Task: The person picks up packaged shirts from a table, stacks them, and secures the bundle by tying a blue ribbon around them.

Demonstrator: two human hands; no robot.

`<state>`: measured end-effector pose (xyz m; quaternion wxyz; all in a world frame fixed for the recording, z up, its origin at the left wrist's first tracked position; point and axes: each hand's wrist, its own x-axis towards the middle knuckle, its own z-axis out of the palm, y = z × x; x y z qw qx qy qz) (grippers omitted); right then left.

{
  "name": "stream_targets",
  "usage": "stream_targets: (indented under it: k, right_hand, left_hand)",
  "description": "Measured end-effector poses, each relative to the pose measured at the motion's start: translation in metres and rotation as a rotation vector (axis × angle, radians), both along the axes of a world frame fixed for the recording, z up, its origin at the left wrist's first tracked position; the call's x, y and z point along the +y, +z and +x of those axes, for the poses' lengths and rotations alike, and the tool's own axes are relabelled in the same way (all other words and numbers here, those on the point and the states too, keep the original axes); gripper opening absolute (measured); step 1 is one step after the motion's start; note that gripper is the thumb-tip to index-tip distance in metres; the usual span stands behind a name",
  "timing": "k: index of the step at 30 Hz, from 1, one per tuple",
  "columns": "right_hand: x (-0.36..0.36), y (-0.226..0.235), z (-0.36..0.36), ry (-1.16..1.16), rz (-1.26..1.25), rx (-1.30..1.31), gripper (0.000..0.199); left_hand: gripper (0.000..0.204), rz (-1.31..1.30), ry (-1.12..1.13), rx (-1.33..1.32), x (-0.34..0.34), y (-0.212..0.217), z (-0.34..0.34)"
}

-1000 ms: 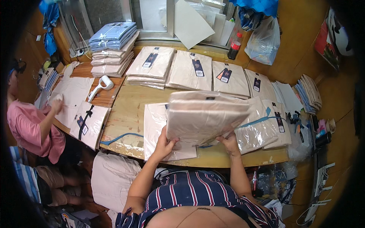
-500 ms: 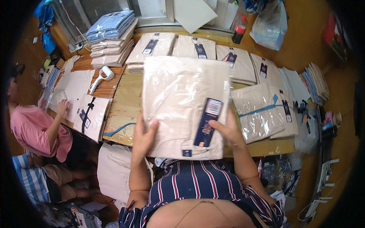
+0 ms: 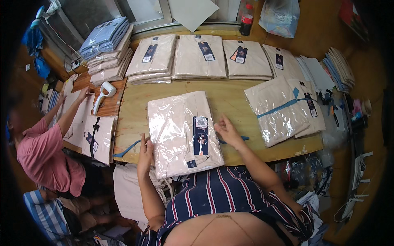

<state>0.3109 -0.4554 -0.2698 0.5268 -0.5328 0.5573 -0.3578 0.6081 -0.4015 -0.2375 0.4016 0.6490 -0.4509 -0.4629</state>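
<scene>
A folded beige garment in a clear plastic bag lies in front of me at the table's near edge, with a dark blue hang tag on its right part. It rests across a blue ribbon whose ends show on both sides. My left hand is against the pack's left edge, its fingers stretched upward and not wrapped round it. Just off the right edge is my right hand, loosely open with bent fingers and nothing visible in it.
Bagged beige garments line the table's far side. At right, a bundle tied with blue ribbon lies there. Left are a white handheld device, a garment stack and a person in pink. A bottle stands behind.
The bagged garment has come down from my raised hands onto the table and the ribbon. Both hands have loosened, the right one moving off the tag. The person in pink has reached farther forward.
</scene>
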Motion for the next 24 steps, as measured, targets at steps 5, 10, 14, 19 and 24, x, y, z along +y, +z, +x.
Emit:
stream_targets:
  k: [5, 10, 14, 19, 24]
  right_hand:
    - [0.004, -0.001, 0.026, 0.026, -0.129, -0.209, 0.074]
    - [-0.036, 0.015, 0.012, -0.104, -0.242, 0.11, 0.066]
    - [-0.114, 0.075, 0.027, 0.291, -0.545, 0.393, 0.062]
    - [-0.166, 0.072, 0.076, 0.864, -0.39, 0.524, 0.069]
    - [-0.173, 0.065, 0.102, 1.091, -0.129, 0.533, 0.072]
  left_hand:
    - [0.056, 0.136, -0.109, 0.177, -0.007, -0.012, -0.002]
    - [0.055, -0.276, -0.145, -0.533, -0.035, 0.003, 0.005]
    - [0.055, -0.364, -0.275, -0.68, -0.125, 0.038, 0.005]
    - [0.076, 0.315, -0.629, -0.919, -0.19, 0.056, -0.035]
    - [0.077, 0.471, -0.756, -0.911, -0.183, 0.072, -0.03]
